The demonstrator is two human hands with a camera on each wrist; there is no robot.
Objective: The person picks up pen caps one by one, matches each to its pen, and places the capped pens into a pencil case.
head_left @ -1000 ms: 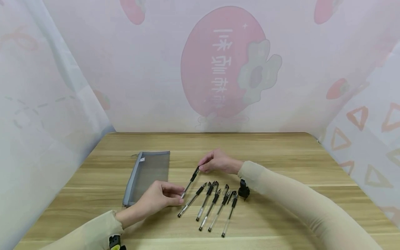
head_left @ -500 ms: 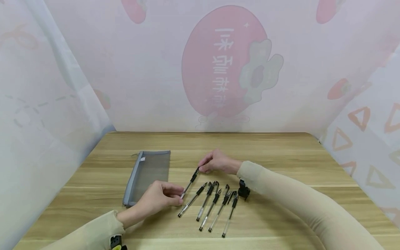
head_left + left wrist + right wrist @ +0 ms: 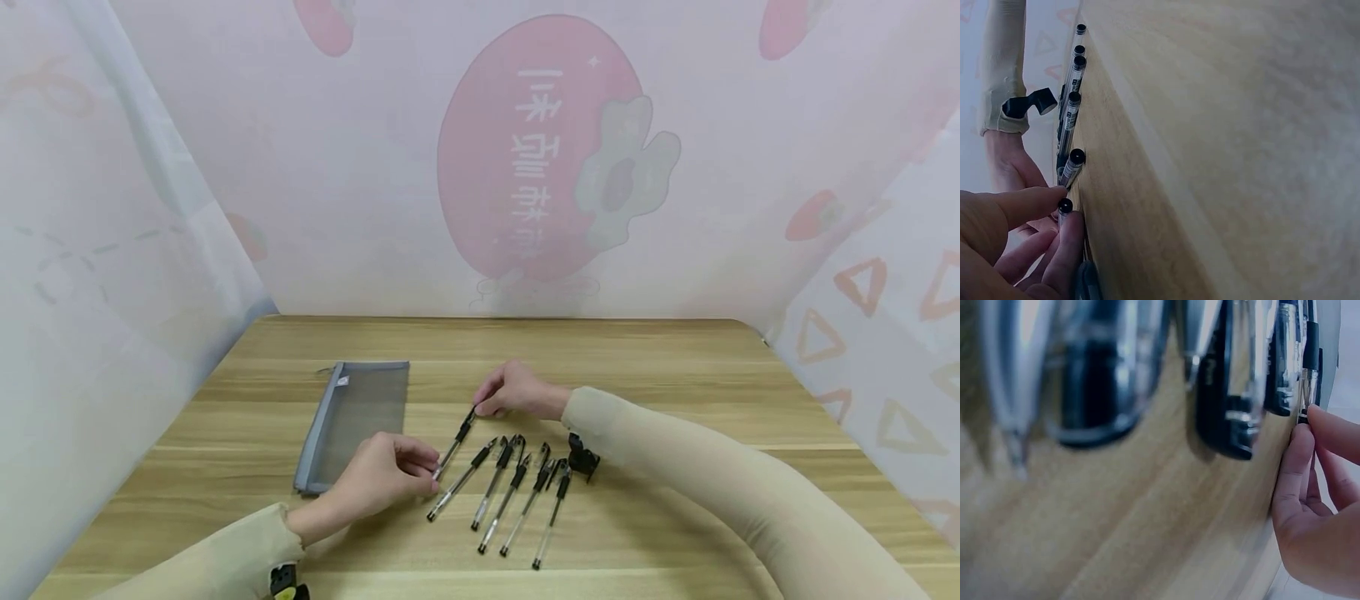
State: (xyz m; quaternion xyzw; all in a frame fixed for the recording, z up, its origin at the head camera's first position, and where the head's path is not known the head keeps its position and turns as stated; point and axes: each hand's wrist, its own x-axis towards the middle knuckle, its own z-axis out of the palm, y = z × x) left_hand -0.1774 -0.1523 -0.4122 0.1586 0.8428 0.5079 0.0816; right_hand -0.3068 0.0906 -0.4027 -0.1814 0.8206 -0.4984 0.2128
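A clear gel pen (image 3: pixel 461 434) with a black grip lies slanted between my two hands in the head view. My left hand (image 3: pixel 382 475) pinches its lower end between thumb and fingers; the dark end cap shows between them in the left wrist view. At the upper, black-capped end, my right hand (image 3: pixel 517 392) holds the pen with thumb and fingertips, also seen in the right wrist view. Just to the right, several similar gel pens (image 3: pixel 519 476) lie side by side in a slanted row. Some have clear caps on, while others show bare tips.
A grey mesh zipper pouch (image 3: pixel 367 412) lies flat behind and left of my left hand. Everything rests on a wood-grain table (image 3: pixel 637 350), with a printed pink-and-white curtain (image 3: pixel 360 167) along its back and sides.
My right hand has shifted slightly left and toward me, and the upper end of the held pen has moved with it. The left hand, the other pens and the pouch look nearly unchanged.
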